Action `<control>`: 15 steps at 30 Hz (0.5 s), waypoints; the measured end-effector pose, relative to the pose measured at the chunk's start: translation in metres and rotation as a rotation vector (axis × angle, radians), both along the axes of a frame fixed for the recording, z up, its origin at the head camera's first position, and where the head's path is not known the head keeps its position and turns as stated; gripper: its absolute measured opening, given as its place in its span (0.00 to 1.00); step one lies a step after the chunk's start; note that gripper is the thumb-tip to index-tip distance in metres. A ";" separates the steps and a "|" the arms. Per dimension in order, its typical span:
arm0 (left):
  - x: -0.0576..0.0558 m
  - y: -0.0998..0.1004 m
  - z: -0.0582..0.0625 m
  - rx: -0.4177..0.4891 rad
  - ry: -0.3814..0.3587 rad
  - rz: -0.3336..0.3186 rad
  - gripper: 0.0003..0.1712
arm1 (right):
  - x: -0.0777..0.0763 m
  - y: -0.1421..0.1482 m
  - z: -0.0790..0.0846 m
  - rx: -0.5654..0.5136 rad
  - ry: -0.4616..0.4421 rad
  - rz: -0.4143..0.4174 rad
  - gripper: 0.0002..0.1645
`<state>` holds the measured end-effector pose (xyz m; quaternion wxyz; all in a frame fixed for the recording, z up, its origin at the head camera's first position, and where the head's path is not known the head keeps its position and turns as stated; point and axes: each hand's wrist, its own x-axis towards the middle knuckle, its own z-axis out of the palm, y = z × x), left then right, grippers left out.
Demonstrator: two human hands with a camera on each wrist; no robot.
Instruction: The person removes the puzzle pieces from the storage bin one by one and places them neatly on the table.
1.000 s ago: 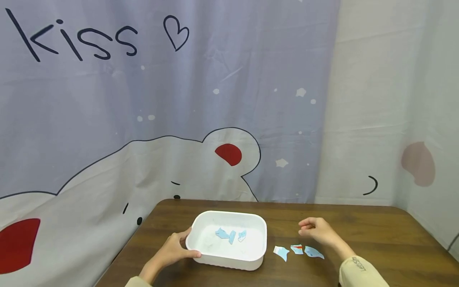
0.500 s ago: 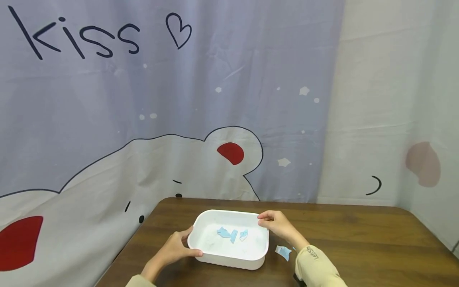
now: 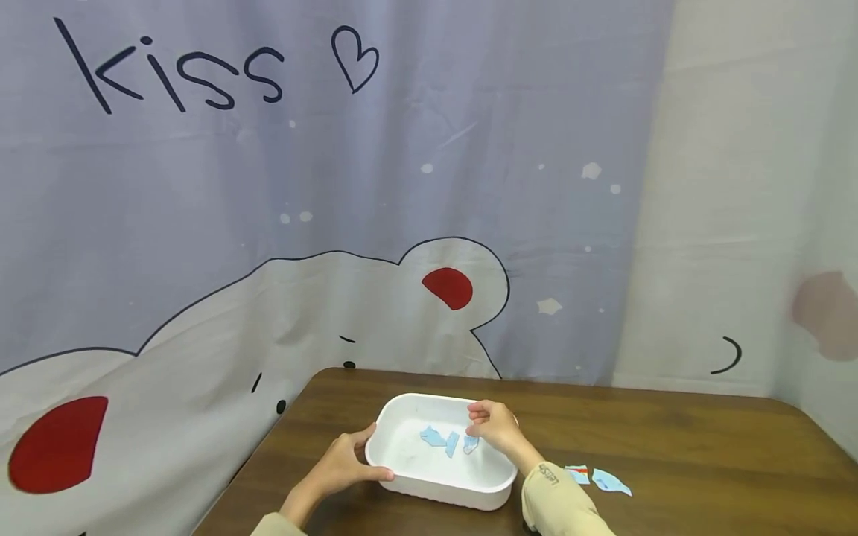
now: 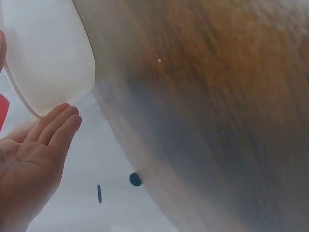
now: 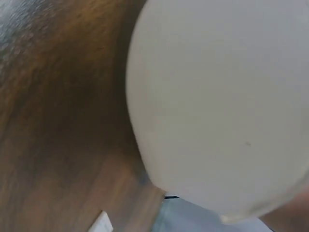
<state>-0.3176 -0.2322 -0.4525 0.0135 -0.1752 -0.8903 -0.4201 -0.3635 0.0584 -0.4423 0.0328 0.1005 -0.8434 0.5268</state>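
On the bench (image 3: 670,447), left hand (image 3: 338,467) gripping tub (image 3: 442,492), right hand (image 3: 497,426) near 3 blue pieces (image 3: 432,436) inside, fingers bent, hold unclear

I get soft, even light in the head feed, where the curtain (image 3: 523,119) blurs toward the right edge. My left wrist feed is hazy, the table (image 4: 217,106) smeared; in the right, glare whitens the upper left corner and shadow hugs the tub (image 5: 217,96).
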 end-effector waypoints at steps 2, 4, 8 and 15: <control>0.000 0.001 0.000 0.001 -0.003 0.000 0.59 | -0.002 -0.002 -0.004 0.017 0.001 0.010 0.25; 0.000 0.001 0.000 0.007 -0.002 0.001 0.59 | -0.005 -0.003 -0.007 0.028 0.008 0.023 0.25; -0.002 0.002 0.001 0.003 0.010 0.015 0.59 | -0.011 -0.006 -0.013 0.059 0.041 0.026 0.26; 0.000 0.002 0.000 -0.006 -0.003 0.024 0.58 | -0.013 -0.010 -0.022 0.050 0.008 0.043 0.27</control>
